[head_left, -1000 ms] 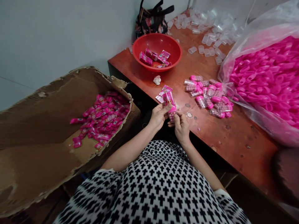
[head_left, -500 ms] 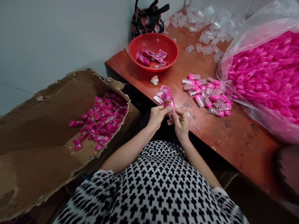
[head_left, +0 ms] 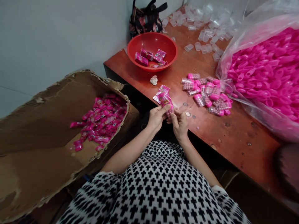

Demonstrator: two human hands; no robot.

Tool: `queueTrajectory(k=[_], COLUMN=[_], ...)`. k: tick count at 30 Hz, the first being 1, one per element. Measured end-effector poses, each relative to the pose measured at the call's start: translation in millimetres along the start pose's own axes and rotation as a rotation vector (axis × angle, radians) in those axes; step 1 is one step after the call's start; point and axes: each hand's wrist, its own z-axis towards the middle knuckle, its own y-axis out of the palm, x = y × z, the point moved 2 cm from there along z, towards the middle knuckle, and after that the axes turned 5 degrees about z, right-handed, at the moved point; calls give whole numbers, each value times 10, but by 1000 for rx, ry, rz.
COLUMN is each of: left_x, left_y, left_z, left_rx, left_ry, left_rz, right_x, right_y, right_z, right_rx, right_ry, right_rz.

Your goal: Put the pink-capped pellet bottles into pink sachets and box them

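Observation:
Over the table's front edge, my left hand (head_left: 156, 119) pinches a pink printed wrapper (head_left: 166, 102) from its left side. My right hand (head_left: 180, 123) has its fingers closed around the lower end of a small tube of pink beads (head_left: 170, 114), which sits at the wrapper's bottom opening. My fingers partly hide the tube. Just beyond, flat pink packets (head_left: 162, 91) lie on the table. To the right is a heap of clear tubes with pink caps and beads (head_left: 211, 93).
A red bowl (head_left: 153, 67) holds pink packets. The cardboard box (head_left: 53, 124) at left holds many wrapped pieces. Clear cups (head_left: 203, 49), a plastic bag (head_left: 223, 62) of pink parts, a patterned bag (head_left: 146, 25) and a white scrap (head_left: 153, 80) are on the wooden table (head_left: 224, 133).
The wrapper in my hands has tilted and moved slightly left, and the tube sits a little differently at its opening. Both hands keep their grip.

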Motion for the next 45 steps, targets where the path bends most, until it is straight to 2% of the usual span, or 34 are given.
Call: queueTrajectory(k=[5,7,14,18,21,23,25,27,28,30,32,34,37,40,45], left_x=[-90,-92,11,-77,-21,137,344,503,544,545,479,397,293,232,200], left_y=[-2,-20,-122,-103,-148,-265,-441,-606,-658,-678,-594,-456,-329,-329,-387], left_z=[-50,-56,-38,-128,-218,-265,-289,-260,-212,-41,207,470,788,942,954], left_rx=[-78,-113,-38,-61,-61,13,165,316,357,354,264,133,100,138,177], left_ry=[-83,-92,-48,-92,-57,65,244,376,402,410,437,557,659,692,703], left_rz=[31,46,38,23,-6,-64,-138,-160,-132,33,349,726,1079,1179,1078], right_x=[17,12,-28,-12,-48,-90,-120,-122,-112,-82,-61,-68,-117,-164,-144], right_y=[64,73,-3,23,125,184,198,169,146,106,86,80,57,6,-27], right_z=[22,29,-11,42,108,135,144,142,139,133,128,125,133,170,370], right_rx=[18,28,-163,-74,-99,-173,-231,-237,-224,-197,-191,-204,-214,-202,-178], right_ry=[203,243,254,252,253,264,268,265,265,276,287,288,278,259,225], right_rz=[273,342,321,293,263,256,241,213,197,167,141,121,88,52,-6])
